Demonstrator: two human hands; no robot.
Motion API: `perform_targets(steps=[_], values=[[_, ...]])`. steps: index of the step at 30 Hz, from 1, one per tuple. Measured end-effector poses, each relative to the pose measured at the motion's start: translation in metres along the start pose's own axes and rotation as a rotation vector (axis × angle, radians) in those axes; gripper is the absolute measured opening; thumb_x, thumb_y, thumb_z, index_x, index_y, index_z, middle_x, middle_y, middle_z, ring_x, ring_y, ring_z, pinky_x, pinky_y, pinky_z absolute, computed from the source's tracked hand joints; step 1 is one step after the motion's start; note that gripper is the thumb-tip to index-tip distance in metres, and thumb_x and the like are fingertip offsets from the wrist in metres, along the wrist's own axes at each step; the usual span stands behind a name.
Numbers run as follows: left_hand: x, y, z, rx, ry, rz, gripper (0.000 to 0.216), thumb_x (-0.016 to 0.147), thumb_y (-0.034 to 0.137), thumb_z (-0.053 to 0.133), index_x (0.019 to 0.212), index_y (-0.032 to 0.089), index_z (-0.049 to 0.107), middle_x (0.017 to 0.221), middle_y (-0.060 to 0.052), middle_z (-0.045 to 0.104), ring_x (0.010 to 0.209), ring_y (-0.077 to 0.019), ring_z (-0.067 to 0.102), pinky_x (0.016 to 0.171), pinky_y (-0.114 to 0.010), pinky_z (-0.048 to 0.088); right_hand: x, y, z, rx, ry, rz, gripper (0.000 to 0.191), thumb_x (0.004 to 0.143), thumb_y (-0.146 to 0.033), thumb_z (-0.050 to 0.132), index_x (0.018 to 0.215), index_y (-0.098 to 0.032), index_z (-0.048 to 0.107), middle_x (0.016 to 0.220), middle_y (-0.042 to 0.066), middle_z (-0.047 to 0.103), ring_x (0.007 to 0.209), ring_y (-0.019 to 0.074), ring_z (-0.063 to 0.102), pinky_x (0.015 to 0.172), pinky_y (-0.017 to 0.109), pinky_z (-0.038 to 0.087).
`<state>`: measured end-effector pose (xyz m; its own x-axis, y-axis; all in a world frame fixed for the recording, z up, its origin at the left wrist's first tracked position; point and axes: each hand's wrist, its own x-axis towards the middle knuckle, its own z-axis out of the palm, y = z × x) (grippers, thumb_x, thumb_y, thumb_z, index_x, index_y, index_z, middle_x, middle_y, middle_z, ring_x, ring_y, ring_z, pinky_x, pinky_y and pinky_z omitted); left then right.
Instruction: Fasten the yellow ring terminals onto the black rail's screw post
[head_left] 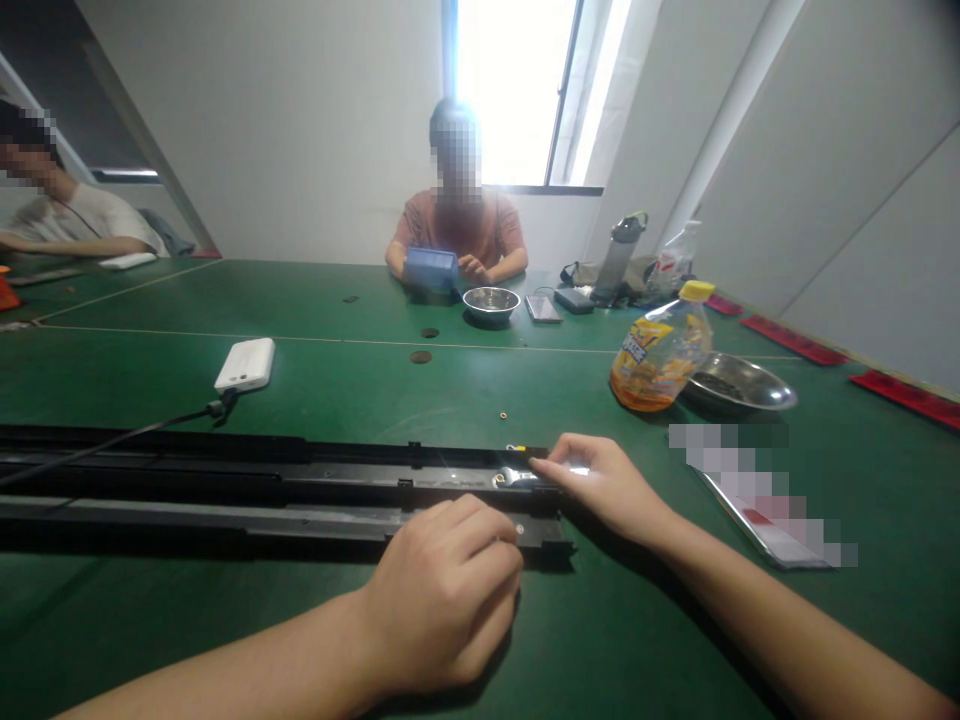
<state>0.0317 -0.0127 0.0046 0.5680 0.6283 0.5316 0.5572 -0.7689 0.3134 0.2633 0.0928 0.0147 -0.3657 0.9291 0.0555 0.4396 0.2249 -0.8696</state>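
Long black metal rails (337,520) lie side by side across the green table. Between thumb and fingers, my right hand (611,485) grips a small silver wrench (520,478). The wrench's head sits around a brass-coloured nut (499,480) on the middle rail. My left hand (450,595) is closed over the nearest rail, close to its right end. Its fingertips are hidden, so what they pinch, if anything, cannot be seen. A small yellow piece (520,448) shows at the far rail, and a loose brass ring (503,415) lies beyond it.
A white device (246,364) with a black cable stands left. To the right are a yellow-capped bottle (660,350), a steel bowl (750,385) and a phone-like slab (765,510). Opposite, a person (457,230) holds a blue box near another bowl (491,304). Another person sits far left.
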Motion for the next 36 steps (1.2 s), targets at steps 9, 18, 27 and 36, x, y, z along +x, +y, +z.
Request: perform_targets(steps=[9, 18, 27, 36], values=[[-0.0004, 0.0000, -0.0005, 0.001, 0.004, 0.013, 0.010, 0.093, 0.012, 0.059, 0.099, 0.016, 0.067, 0.103, -0.009, 0.070, 0.088, -0.0215, 0.060, 0.075, -0.036, 0.054, 0.0008, 0.0040, -0.0025, 0.021, 0.015, -0.002, 0.041, 0.085, -0.055, 0.075, 0.069, -0.020, 0.062, 0.068, 0.001, 0.062, 0.067, 0.0178, 0.055, 0.061, 0.028, 0.044], [-0.0007, -0.0002, 0.0003, 0.000, 0.014, 0.011, 0.010, 0.095, 0.013, 0.058, 0.098, 0.016, 0.067, 0.102, -0.010, 0.070, 0.087, -0.0209, 0.060, 0.075, -0.035, 0.054, 0.0023, 0.0068, -0.0022, 0.067, 0.054, 0.011, 0.046, 0.081, -0.060, 0.078, 0.066, -0.020, 0.062, 0.064, 0.000, 0.061, 0.063, 0.0168, 0.053, 0.059, 0.028, 0.042], [-0.0004, 0.0001, -0.0003, 0.005, 0.009, 0.006, 0.010, 0.094, 0.014, 0.059, 0.098, 0.016, 0.067, 0.101, -0.009, 0.070, 0.087, -0.0213, 0.061, 0.075, -0.035, 0.054, 0.0013, 0.0021, -0.0006, 0.065, 0.040, 0.040, 0.044, 0.082, -0.060, 0.079, 0.070, -0.020, 0.065, 0.066, 0.000, 0.064, 0.065, 0.0176, 0.056, 0.061, 0.029, 0.044], [-0.0007, 0.0001, -0.0001, 0.004, 0.008, 0.004, 0.009, 0.093, 0.013, 0.060, 0.097, 0.016, 0.067, 0.100, -0.009, 0.070, 0.087, -0.0216, 0.060, 0.075, -0.036, 0.054, -0.0002, 0.0022, 0.0002, 0.061, 0.020, 0.047, 0.044, 0.083, -0.059, 0.077, 0.071, -0.019, 0.064, 0.066, -0.001, 0.061, 0.063, 0.0157, 0.052, 0.059, 0.028, 0.040]])
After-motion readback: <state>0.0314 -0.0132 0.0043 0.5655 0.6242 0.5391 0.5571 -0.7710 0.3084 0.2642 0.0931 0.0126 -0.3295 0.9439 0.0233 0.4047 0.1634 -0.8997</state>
